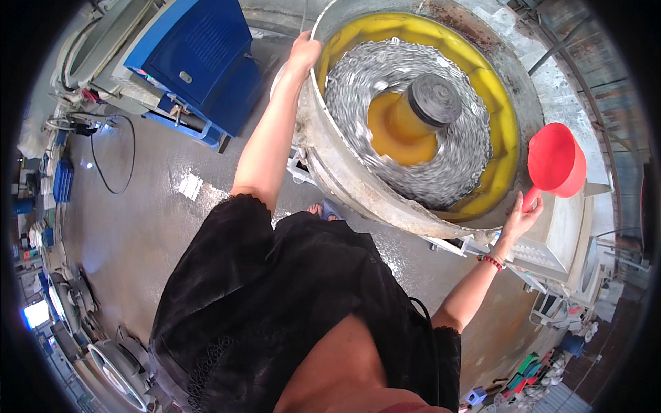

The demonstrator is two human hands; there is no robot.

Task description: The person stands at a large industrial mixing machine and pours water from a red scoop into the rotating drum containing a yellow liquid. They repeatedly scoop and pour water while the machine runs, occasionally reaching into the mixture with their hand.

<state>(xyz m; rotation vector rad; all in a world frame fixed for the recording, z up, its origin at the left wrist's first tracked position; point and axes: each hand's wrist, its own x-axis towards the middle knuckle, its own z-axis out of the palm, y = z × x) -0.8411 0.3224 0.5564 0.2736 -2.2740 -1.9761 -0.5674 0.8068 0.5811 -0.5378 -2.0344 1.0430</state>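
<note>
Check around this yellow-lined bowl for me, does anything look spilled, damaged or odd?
The floor left of the yellow-lined finishing bowl shines in patches as if wet, though glare may explain that. The bowl's far side has brown, rust-like staining. The red scoop in the right hand looks intact.

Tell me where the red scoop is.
In the head view, the red scoop is at the right, held in the right hand, just right of the round tub.

Bright, edge-warped view: grey pieces [458, 165] blur inside the round tub [365, 196], glare spots the floor [158, 227] left of it.
</note>
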